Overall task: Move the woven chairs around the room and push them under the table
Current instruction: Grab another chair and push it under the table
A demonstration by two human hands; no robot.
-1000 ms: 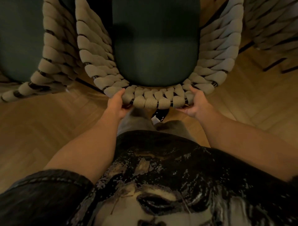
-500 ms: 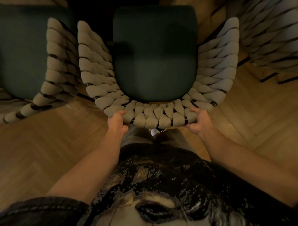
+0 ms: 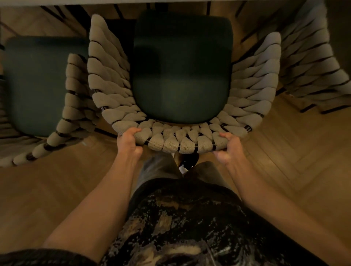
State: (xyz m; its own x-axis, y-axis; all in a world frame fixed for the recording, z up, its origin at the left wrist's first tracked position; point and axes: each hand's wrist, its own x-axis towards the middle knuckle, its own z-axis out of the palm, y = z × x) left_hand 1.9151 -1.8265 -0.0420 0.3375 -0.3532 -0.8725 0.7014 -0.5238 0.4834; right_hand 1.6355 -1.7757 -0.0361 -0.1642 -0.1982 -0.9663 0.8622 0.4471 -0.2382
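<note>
Both grips clenched on the woven chair (image 3: 182, 76) backrest rim: left hand (image 3: 129, 141), right hand (image 3: 227, 145). Pulled back from a second ago, front now just short of the pale worktop (image 3: 171, 1) edge; between two neighbouring chairs, push-in likely next

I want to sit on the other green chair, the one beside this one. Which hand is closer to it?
Left. The left hand grips the middle chair's woven back on the side toward that neighbouring chair; the right hand grips the far side.
</note>
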